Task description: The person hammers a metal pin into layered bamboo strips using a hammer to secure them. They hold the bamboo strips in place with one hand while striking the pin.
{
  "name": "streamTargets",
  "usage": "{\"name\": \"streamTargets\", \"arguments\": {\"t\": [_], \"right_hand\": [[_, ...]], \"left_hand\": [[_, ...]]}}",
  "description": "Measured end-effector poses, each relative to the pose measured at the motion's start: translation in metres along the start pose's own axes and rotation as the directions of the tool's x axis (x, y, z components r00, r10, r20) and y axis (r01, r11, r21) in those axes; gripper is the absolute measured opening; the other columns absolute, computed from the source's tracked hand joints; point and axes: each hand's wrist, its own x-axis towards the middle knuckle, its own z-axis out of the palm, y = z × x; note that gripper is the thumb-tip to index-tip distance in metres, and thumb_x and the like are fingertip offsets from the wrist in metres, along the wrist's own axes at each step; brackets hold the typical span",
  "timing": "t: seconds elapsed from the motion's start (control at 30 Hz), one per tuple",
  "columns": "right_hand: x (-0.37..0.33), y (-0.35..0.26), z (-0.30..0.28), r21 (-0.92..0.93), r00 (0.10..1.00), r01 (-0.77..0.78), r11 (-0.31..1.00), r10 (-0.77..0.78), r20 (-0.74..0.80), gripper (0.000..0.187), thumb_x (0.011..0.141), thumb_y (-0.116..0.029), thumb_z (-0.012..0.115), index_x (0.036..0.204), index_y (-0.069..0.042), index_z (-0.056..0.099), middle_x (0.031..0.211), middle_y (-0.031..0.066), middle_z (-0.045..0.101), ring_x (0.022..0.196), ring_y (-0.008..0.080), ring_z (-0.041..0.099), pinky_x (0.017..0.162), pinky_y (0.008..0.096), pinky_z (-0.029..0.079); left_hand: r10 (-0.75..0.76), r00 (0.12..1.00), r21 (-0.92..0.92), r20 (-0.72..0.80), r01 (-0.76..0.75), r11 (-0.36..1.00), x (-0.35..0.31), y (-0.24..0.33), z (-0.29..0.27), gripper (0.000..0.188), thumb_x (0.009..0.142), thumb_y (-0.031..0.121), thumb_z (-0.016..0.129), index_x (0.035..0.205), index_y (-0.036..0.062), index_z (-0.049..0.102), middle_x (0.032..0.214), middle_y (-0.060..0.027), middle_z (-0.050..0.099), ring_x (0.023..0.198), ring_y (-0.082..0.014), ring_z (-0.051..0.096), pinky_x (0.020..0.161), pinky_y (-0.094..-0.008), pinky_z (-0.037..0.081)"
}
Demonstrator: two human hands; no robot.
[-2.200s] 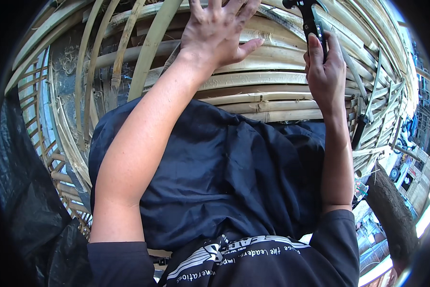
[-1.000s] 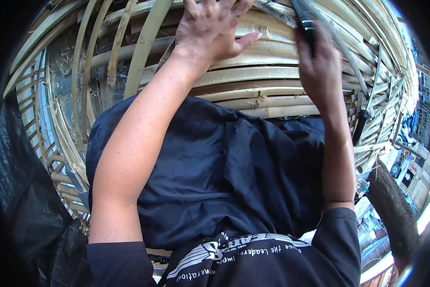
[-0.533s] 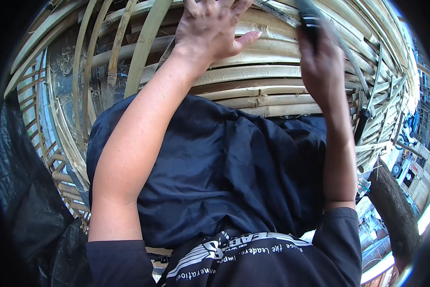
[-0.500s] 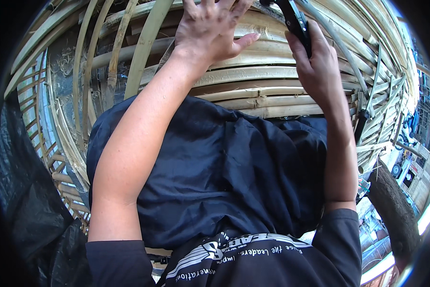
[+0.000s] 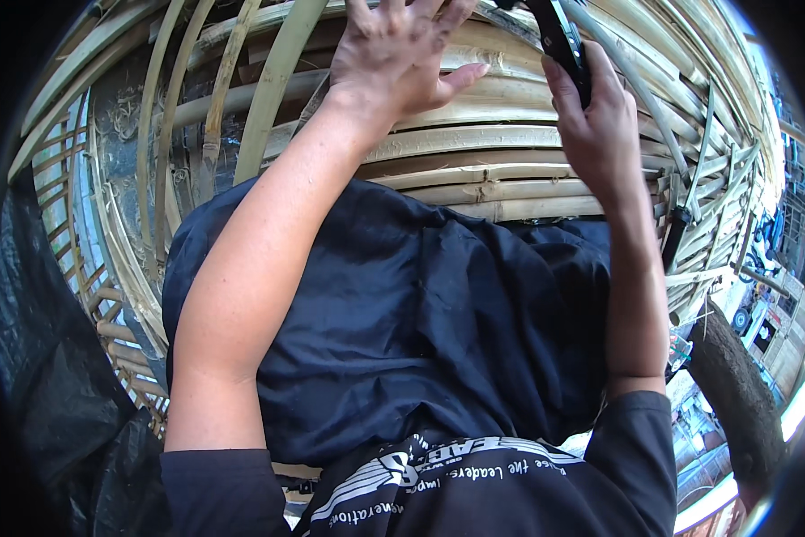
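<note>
My left hand point(image 5: 396, 55) is spread, its thumb stretched out to the right, over the bamboo slats point(image 5: 474, 136) in front of me. The upper edge of the picture cuts off its fingertips, so I cannot tell whether it presses on the slats. To the right, my right hand point(image 5: 599, 125) is closed around the lower end of a slim black tool point(image 5: 561, 40) with small bright spots on its side. The tool's upper end leaves the picture, and its exact kind does not show. Dark, wrinkled cloth point(image 5: 438, 304) covers my lap below both hands.
Long bamboo strips point(image 5: 279, 85) stand up at the left, near a bamboo lattice point(image 5: 67, 179) and black plastic sheeting point(image 5: 53, 385). A black-handled object point(image 5: 677, 228) lies beside my right forearm. A thick log point(image 5: 733, 385) leans at the right.
My right hand and the black tool have shifted slightly to the right and down. My left hand has moved barely to the right, still spread.
</note>
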Motion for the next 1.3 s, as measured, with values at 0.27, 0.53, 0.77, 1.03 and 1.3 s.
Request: {"name": "streamTargets", "arguments": {"t": [0.27, 0.53, 0.77, 1.03, 1.3], "right_hand": [[-0.008, -0.002, 0.003, 0.020, 0.997, -0.069, 0.997, 0.069, -0.040, 0.020, 0.104, -0.020, 0.062, 0.109, -0.001, 0.060, 0.076, 0.0095, 0.065, 0.054, 0.0127, 0.057, 0.048, 0.0294, 0.045], [-0.009, -0.006, 0.004, 0.023, 0.971, 0.068, 0.997, -0.060, -0.232, 0.017, 0.104, -0.016, 0.063, 0.112, -0.001, 0.060, 0.072, 0.0076, 0.060, 0.058, 0.0143, 0.054, 0.052, 0.0334, 0.043], [-0.013, -0.009, -0.006, 0.130, 0.986, -0.108, 0.986, 0.123, -0.110, 0.020, 0.108, -0.022, 0.057, 0.106, -0.002, 0.057, 0.072, 0.0114, 0.061, 0.055, 0.0180, 0.055, 0.052, 0.0331, 0.045], [-0.014, -0.009, -0.007, 0.291, 0.962, -0.092, 0.952, 0.160, -0.219, 0.024, 0.104, -0.022, 0.063, 0.108, 0.001, 0.059, 0.069, 0.0111, 0.057, 0.063, 0.0229, 0.055, 0.065, 0.0394, 0.048], [-0.019, -0.008, 0.004, 0.284, 0.935, -0.104, 0.953, 0.191, -0.299, 0.018, 0.104, -0.017, 0.061, 0.103, 0.000, 0.059, 0.079, 0.0129, 0.065, 0.068, 0.0226, 0.061, 0.062, 0.0363, 0.048]], "left_hand": [[0.007, 1.000, 0.000, -0.012, -0.007, 1.000, 0.002, -0.002, 0.004, 0.094, 0.091, 0.078, 0.044, 0.160, 0.0155, 0.031, 0.170, -0.0128, 0.018, 0.141, -0.0429, 0.041, 0.116, -0.0783, 0.015], [-0.002, 1.000, -0.017, 0.005, 0.002, 1.000, 0.003, -0.003, 0.004, 0.095, 0.091, 0.077, 0.047, 0.161, 0.0156, 0.030, 0.171, -0.0132, 0.017, 0.141, -0.0439, 0.041, 0.117, -0.0787, 0.013], [-0.004, 0.998, -0.005, 0.056, 0.004, 1.000, 0.003, 0.000, -0.001, 0.097, 0.090, 0.078, 0.046, 0.162, 0.0161, 0.028, 0.172, -0.0127, 0.014, 0.143, -0.0456, 0.040, 0.117, -0.0788, 0.012], [0.005, 0.999, 0.027, 0.040, -0.007, 1.000, -0.001, 0.003, -0.001, 0.096, 0.090, 0.078, 0.045, 0.162, 0.0157, 0.029, 0.171, -0.0133, 0.015, 0.142, -0.0440, 0.041, 0.116, -0.0779, 0.015], [0.007, 1.000, 0.001, 0.009, -0.007, 1.000, 0.007, 0.001, 0.003, 0.097, 0.090, 0.077, 0.048, 0.161, 0.0138, 0.028, 0.169, -0.0139, 0.019, 0.141, -0.0434, 0.041, 0.116, -0.0776, 0.019]]}}
